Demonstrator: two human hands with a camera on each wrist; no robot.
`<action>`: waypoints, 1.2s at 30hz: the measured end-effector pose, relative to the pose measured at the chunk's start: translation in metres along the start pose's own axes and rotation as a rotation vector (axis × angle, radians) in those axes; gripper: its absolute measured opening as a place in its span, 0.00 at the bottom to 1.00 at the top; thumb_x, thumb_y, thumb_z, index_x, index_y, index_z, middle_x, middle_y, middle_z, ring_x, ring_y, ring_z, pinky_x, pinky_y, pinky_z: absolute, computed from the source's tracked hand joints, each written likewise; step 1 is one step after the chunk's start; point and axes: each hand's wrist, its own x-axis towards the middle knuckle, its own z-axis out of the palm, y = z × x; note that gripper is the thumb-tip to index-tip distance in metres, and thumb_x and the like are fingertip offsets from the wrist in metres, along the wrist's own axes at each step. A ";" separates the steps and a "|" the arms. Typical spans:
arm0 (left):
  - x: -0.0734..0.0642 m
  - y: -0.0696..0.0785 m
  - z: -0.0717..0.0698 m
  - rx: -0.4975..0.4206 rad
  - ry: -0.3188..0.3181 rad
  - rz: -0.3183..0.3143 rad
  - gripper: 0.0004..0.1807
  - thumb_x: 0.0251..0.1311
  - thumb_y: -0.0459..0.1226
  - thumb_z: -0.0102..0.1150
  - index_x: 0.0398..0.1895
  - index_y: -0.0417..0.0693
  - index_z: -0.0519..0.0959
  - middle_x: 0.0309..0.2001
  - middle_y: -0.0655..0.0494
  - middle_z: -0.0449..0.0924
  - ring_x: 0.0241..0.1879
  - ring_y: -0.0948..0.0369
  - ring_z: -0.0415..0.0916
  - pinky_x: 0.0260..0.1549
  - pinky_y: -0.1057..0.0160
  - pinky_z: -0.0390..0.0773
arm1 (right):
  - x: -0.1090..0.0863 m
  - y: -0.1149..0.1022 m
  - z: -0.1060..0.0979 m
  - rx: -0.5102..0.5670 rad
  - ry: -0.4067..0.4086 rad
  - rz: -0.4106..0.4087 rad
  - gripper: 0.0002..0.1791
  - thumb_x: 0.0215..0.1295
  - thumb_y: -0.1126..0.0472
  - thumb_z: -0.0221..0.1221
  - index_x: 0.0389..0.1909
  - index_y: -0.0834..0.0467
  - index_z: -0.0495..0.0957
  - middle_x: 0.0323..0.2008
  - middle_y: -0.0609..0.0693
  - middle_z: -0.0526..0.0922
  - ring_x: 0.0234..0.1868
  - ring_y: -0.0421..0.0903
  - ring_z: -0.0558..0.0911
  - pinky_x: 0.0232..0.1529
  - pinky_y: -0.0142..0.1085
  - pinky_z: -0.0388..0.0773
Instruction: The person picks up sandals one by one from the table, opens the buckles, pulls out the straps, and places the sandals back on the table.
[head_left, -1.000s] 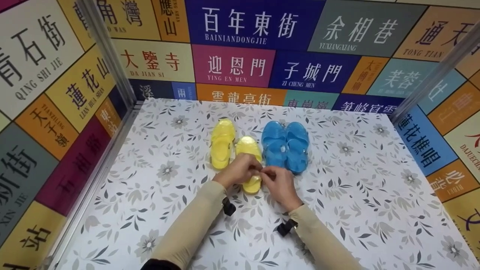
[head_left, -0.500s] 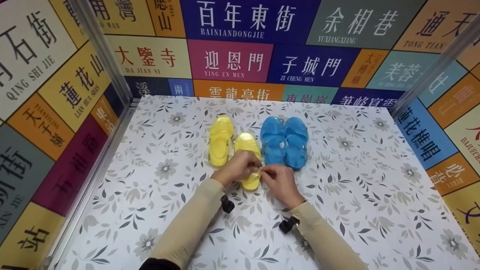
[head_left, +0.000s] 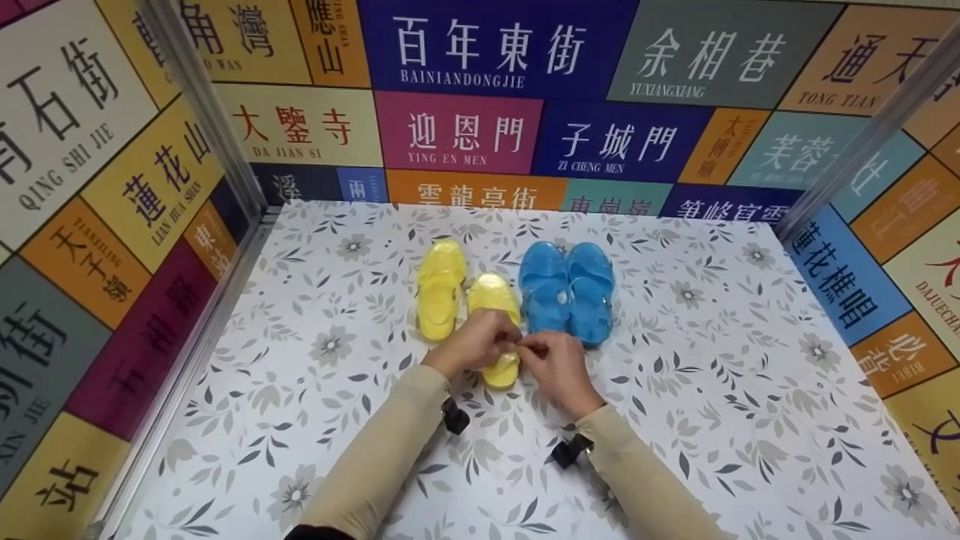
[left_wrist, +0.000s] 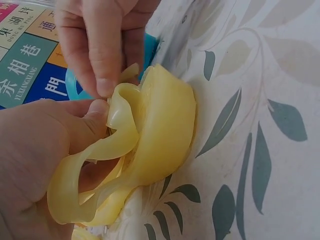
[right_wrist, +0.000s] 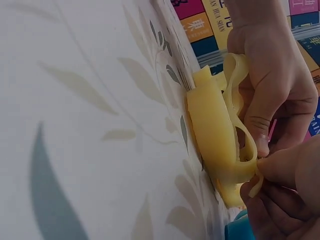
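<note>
A yellow sandal (head_left: pixel 493 291) lies on the patterned tabletop, its middle covered by my hands in the head view. My left hand (head_left: pixel 480 339) grips its ankle strap near the buckle side, thumb and fingers close together. From the other side my right hand (head_left: pixel 559 369) pinches the strap's free end, and the fingertips of both hands nearly meet. The left wrist view shows the heel cup (left_wrist: pixel 167 125) and the looped strap (left_wrist: pixel 65 192) standing up from the sole. The strap tip (right_wrist: pixel 257 184) pokes out beside my right fingers. The buckle itself is mostly hidden.
To the left stands the matching yellow sandal (head_left: pixel 439 296). A pair of blue sandals (head_left: pixel 568 277) sits side by side just right of my hands. Panels (head_left: pixel 465 131) printed with place names enclose the back and sides of the table (head_left: pixel 750 360).
Both hands stay at the strap with barely any movement. The sandals keep their places; the head view shifts slightly.
</note>
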 end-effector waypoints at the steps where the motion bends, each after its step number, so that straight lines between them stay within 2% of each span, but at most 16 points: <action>1: 0.000 0.000 0.000 -0.004 -0.002 -0.002 0.13 0.60 0.22 0.64 0.41 0.43 0.91 0.38 0.53 0.91 0.40 0.58 0.84 0.46 0.63 0.84 | 0.000 0.000 0.001 -0.004 0.000 -0.002 0.03 0.64 0.64 0.72 0.36 0.58 0.92 0.34 0.49 0.91 0.36 0.46 0.89 0.40 0.43 0.87; 10: -0.003 -0.003 0.002 -0.017 0.020 -0.021 0.14 0.59 0.23 0.64 0.43 0.44 0.91 0.40 0.53 0.91 0.44 0.57 0.85 0.50 0.63 0.84 | -0.001 0.002 0.000 0.028 -0.054 0.071 0.04 0.66 0.63 0.71 0.39 0.56 0.91 0.37 0.47 0.92 0.39 0.43 0.88 0.43 0.42 0.86; 14: -0.005 -0.004 0.005 -0.043 0.025 -0.055 0.13 0.60 0.23 0.63 0.43 0.43 0.91 0.41 0.52 0.90 0.44 0.57 0.85 0.50 0.63 0.83 | -0.005 0.005 -0.003 0.053 -0.094 0.099 0.04 0.66 0.64 0.71 0.40 0.55 0.90 0.38 0.46 0.91 0.40 0.42 0.88 0.44 0.41 0.86; 20: -0.004 -0.001 0.003 -0.026 0.020 -0.063 0.11 0.61 0.24 0.64 0.43 0.42 0.90 0.41 0.51 0.90 0.44 0.56 0.85 0.49 0.62 0.84 | -0.004 0.006 -0.004 0.044 -0.091 0.080 0.05 0.65 0.64 0.72 0.40 0.56 0.91 0.37 0.46 0.92 0.40 0.42 0.88 0.45 0.41 0.86; 28: -0.002 0.001 0.001 -0.014 -0.002 -0.065 0.09 0.63 0.26 0.64 0.43 0.42 0.90 0.40 0.51 0.89 0.42 0.57 0.82 0.47 0.61 0.83 | -0.002 0.006 -0.003 0.016 -0.070 0.054 0.04 0.64 0.65 0.72 0.38 0.56 0.92 0.34 0.46 0.91 0.37 0.42 0.87 0.40 0.40 0.85; 36: -0.003 0.002 0.001 -0.031 -0.012 -0.095 0.10 0.64 0.26 0.64 0.44 0.42 0.90 0.41 0.52 0.89 0.41 0.58 0.82 0.46 0.62 0.83 | -0.001 0.006 -0.002 0.023 -0.079 0.080 0.03 0.64 0.63 0.72 0.37 0.55 0.92 0.33 0.45 0.91 0.36 0.42 0.87 0.39 0.40 0.85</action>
